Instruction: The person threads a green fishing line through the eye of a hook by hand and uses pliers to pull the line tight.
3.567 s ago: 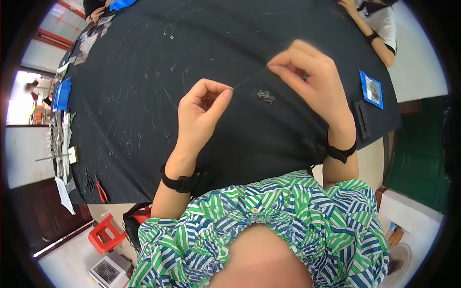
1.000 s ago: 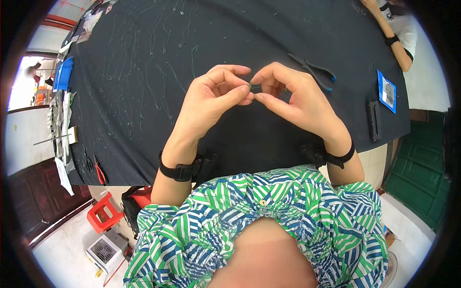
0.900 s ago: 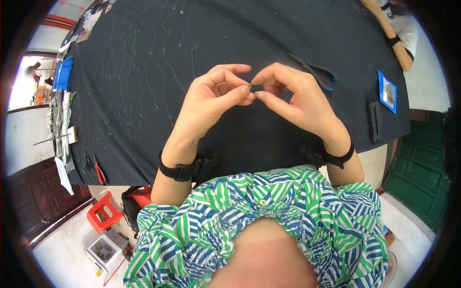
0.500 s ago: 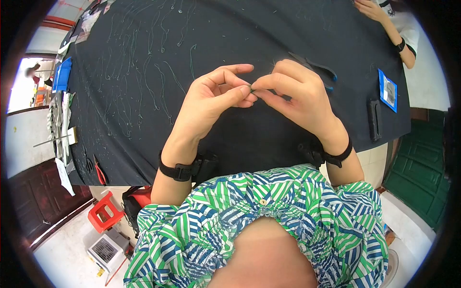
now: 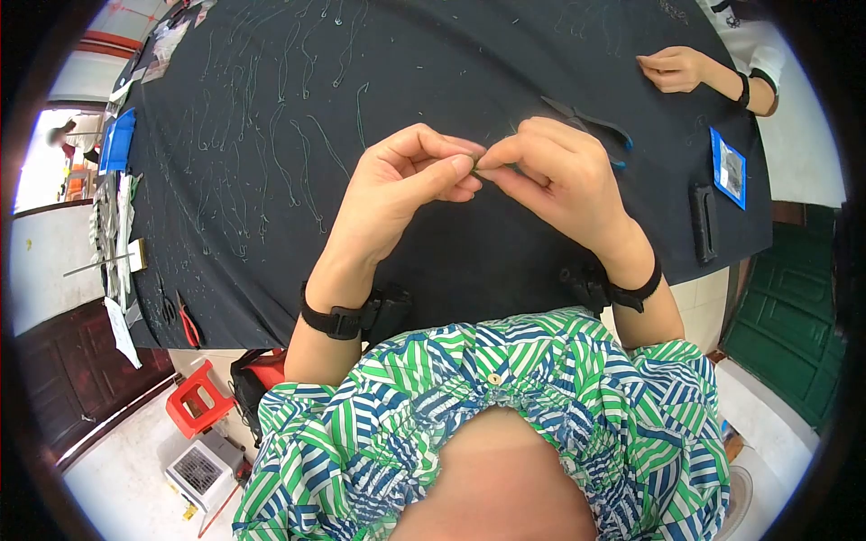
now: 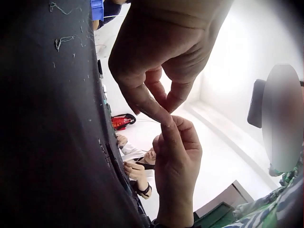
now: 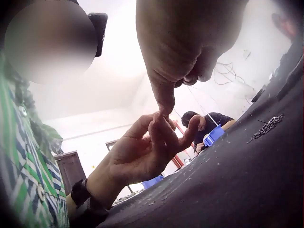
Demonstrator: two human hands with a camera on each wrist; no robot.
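In the head view a thin green thread (image 5: 475, 166) shows between the fingertips of both hands, above the black cloth. The left hand (image 5: 397, 180) pinches it between thumb and forefinger, the other fingers curled loosely. From the other side, the right hand (image 5: 568, 176) pinches it too, fingertips touching those of the left. Both wrist views show the fingertips meeting, with the left hand (image 7: 142, 147) below in the right wrist view and the right hand (image 6: 176, 161) below in the left wrist view. Whatever is between the fingertips is mostly hidden.
Looped threads (image 5: 281, 162) lie on the black cloth (image 5: 451, 261) at the left. Pliers (image 5: 591, 126) lie behind the right hand. A blue packet (image 5: 727, 169) and a black bar (image 5: 702, 224) are at the right, red-handled pliers (image 5: 188, 320) at the left edge. Another person's hand (image 5: 672, 69) is at the far right.
Earlier the hands were apart with thread stretched between them; now their fingertips meet. The right fingers have closed in toward the left ones. The other person's hand has come lower, over the cloth.
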